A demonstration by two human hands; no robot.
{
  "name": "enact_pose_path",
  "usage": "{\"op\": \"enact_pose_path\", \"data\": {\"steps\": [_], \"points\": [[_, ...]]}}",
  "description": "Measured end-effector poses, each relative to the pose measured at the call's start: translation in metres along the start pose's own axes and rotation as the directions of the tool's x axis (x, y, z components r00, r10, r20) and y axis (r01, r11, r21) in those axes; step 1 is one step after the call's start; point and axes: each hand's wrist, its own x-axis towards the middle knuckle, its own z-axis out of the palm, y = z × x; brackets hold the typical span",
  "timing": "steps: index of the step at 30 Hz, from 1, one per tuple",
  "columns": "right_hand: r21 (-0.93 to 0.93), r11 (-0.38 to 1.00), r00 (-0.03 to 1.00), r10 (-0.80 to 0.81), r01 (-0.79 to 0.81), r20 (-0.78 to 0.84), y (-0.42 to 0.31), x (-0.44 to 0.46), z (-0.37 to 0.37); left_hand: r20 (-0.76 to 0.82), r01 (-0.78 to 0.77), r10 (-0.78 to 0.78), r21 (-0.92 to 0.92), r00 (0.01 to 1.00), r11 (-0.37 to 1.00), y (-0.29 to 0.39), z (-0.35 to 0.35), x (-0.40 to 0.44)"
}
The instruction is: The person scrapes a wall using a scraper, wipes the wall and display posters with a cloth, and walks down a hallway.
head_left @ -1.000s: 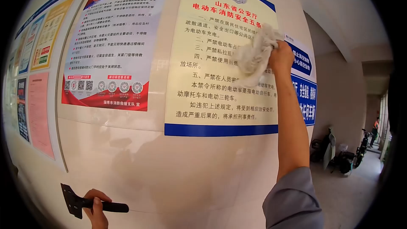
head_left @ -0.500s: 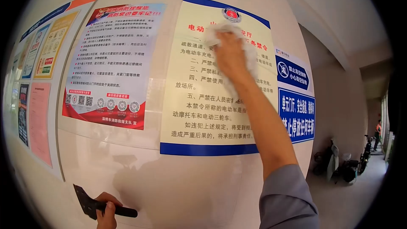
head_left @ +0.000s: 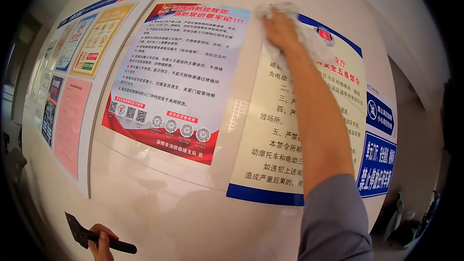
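My right hand (head_left: 281, 30) is closed on a crumpled white cloth (head_left: 314, 38) and presses it to the wall at the top left corner of a cream poster (head_left: 270, 164) with blue bands. My raised forearm, in a grey sleeve, hides part of the poster's text. Low at the left, my left hand (head_left: 100, 242) grips a black scraper (head_left: 79, 232) by its handle. The scraper's wide flat head points up and left, and it appears apart from the wall posters.
Left of the cream poster hangs a red and pale blue poster (head_left: 169, 77). Farther left is a framed notice board (head_left: 94, 116). Two blue signs (head_left: 377, 164) are stacked at the right. Beyond the wall corner, dim parked vehicles (head_left: 406, 224) stand in a passage.
My right hand has wiped up and left with the cloth, from the poster's heading to its top left corner. The view has shifted left. My left hand still grips the scraper.
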Motion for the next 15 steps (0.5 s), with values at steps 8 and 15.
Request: {"op": "enact_pose_path", "data": {"steps": [8, 15], "points": [[0.145, 0.966, 0.967, 0.231, -0.214, -0.112, 0.097, -0.062, -0.046, -0.099, -0.014, 0.019, 0.048, 0.995, 0.999, -0.004, -0.014, -0.001], [0.294, 0.869, 0.783, 0.489, -0.398, -0.384, 0.148, -0.09, -0.07, -0.232, -0.007, 0.027, 0.085, 0.972, 0.996, -0.012, -0.026, 0.006]]}}
